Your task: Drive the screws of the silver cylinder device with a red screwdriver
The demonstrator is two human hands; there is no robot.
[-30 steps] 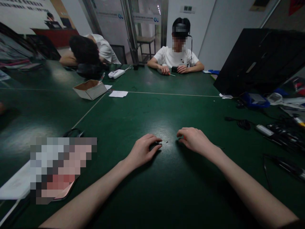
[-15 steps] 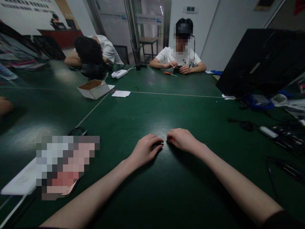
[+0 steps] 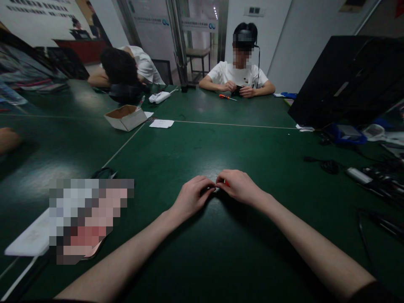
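My left hand (image 3: 196, 192) is closed in a pinch just above the green table (image 3: 202, 155). At its fingertips shows a small whitish piece (image 3: 216, 190), too small to name. My right hand (image 3: 240, 184) is curled, its fingertips meeting those of the left at that piece. Inside its curled fingers a bit of a red object (image 3: 227, 183) shows; the rest is hidden by the hand.
White power strip (image 3: 27, 235) and pinkish phone (image 3: 94, 250), partly blurred out, lie left. Ahead are a cardboard box (image 3: 128, 120) and paper (image 3: 161, 123). A large black monitor (image 3: 341, 80) and cables (image 3: 330, 166) stand right. A co-worker (image 3: 241, 75) sits opposite, near an orange screwdriver (image 3: 224, 97).
My right hand has moved slightly left, closing the gap between the fingertips of both hands. The whitish piece now shows between them. My left hand has hardly moved.
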